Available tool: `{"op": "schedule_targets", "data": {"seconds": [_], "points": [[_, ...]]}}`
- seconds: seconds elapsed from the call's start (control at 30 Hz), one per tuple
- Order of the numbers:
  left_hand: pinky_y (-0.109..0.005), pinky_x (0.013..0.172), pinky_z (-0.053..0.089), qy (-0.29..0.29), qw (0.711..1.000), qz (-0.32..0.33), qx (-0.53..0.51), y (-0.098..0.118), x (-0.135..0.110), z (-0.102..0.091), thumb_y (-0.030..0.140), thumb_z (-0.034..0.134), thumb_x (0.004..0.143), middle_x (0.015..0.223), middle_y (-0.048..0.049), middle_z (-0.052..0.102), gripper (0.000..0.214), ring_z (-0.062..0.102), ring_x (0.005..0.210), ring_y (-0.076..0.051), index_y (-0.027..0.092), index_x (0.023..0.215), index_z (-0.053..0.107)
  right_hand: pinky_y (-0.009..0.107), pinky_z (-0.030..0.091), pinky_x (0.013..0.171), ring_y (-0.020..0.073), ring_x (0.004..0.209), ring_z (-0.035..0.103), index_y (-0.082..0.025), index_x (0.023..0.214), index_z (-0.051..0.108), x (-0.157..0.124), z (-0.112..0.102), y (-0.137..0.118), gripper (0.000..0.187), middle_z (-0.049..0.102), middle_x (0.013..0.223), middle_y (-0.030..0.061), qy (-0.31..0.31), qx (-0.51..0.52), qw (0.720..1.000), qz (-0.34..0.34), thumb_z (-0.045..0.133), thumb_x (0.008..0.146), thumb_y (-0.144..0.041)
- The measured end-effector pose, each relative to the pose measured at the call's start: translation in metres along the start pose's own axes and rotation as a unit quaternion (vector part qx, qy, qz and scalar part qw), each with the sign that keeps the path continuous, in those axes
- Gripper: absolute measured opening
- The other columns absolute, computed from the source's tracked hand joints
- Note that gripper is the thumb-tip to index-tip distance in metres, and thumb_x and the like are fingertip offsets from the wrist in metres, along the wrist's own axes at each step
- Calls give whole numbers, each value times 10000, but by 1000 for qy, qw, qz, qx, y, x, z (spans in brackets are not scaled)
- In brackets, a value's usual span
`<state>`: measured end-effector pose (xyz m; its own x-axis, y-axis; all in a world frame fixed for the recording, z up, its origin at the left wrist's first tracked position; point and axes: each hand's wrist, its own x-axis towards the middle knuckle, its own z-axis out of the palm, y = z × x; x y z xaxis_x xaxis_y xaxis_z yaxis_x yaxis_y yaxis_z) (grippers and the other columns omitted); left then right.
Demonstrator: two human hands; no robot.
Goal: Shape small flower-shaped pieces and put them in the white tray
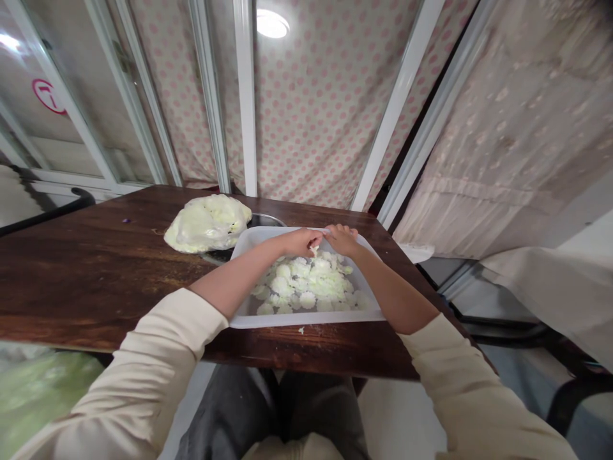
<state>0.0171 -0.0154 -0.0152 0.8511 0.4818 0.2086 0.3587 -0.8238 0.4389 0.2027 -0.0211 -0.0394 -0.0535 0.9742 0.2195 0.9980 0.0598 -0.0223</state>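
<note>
On a dark wooden table (pixel 96 281), a white plastic tray (pixel 306 318) holds pale vegetable slices (pixel 301 287), soft, light and fragile; the left hand (pixel 299 243) pinches one narrowly, best taken by its edge; the right hand (pixel 342 239) curls beside it, its fingers' hold unclear.

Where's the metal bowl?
The metal bowl sits at the wooden table's far side, behind the white tray, right of the pale green mound, in the head view.

The wooden counter (pixel 96 281) is gleaming with a glossy finish, the white plastic tray (pixel 306 317) is looking smooth, the metal bowl (pixel 268 220) at 12 o'clock is shining, and the cloth sleeves (pixel 143 364) are staying matt.
</note>
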Motion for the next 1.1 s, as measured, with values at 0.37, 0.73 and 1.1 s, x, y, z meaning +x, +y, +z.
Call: {"op": "schedule_targets", "data": {"seconds": [0.37,0.73,1.1], "points": [[-203,513,424,-44,983,-96,-151,-2,2,1,297,711,641,648,31,561,317,527,516,-78,146,874,558,445,282,919,267,1105,445,-227,1157,508,2,1,3,469,530,1175,105,-4,-7,1000,-6,179,933,-474],[-198,487,411,-56,984,-117,-126,0,0,-2,286,470,828,589,-14,610,228,549,466,-101,133,953,583,451,301,911,265,1103,455,-229,1161,509,2,1,2,479,536,1189,113,2,-19,1000,-7,164,934,-472],[-211,750,399,-16,998,-57,20,-6,4,-1,131,417,802,915,-41,645,256,542,782,-118,130,960,619,447,296,908,262,1076,464,-220,1151,514,1,-1,2,482,547,1154,109,4,-11,1000,-13,167,936,-474]]}}
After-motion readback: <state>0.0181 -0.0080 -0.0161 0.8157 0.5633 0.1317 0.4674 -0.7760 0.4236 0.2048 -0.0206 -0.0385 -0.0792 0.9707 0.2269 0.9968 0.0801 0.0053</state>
